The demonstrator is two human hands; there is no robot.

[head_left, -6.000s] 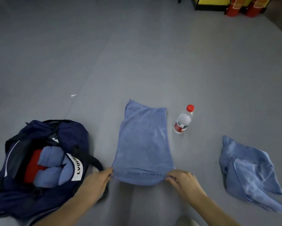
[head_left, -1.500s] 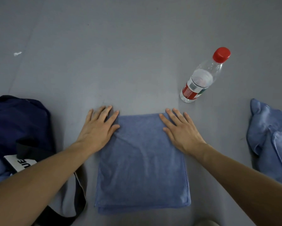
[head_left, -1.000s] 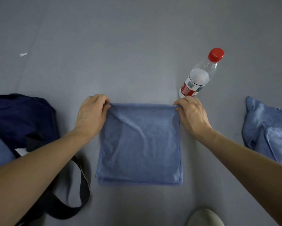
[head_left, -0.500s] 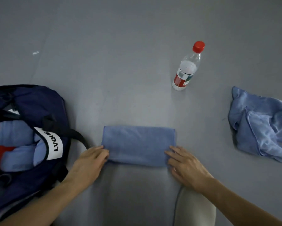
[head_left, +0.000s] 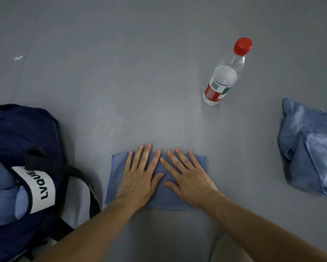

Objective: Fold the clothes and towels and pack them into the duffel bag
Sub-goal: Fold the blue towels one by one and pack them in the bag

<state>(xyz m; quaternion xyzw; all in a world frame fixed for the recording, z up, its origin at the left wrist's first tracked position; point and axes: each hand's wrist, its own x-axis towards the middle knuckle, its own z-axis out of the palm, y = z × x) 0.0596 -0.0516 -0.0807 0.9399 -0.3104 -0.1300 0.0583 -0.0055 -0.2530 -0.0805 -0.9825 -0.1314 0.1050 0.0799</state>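
Observation:
A blue towel (head_left: 115, 178), folded into a narrow strip, lies on the grey floor in front of me. My left hand (head_left: 140, 178) and my right hand (head_left: 187, 178) lie flat on it side by side, fingers straight, pressing it down. The navy duffel bag (head_left: 20, 129) stands open at the left, with rolled blue cloth (head_left: 1, 197) inside and a white "LVQUE" strap label. A second, unfolded blue cloth (head_left: 310, 148) lies crumpled at the right.
A clear plastic water bottle (head_left: 223, 78) with a red cap stands on the floor beyond the towel, to the right. A black bag strap (head_left: 88, 188) curves out next to the towel's left end. A small white scrap (head_left: 18, 58) lies far left.
The towel went from a long strip to a half fold, then to a narrow strip. My hands moved from its two ends to its middle and now press flat on it.

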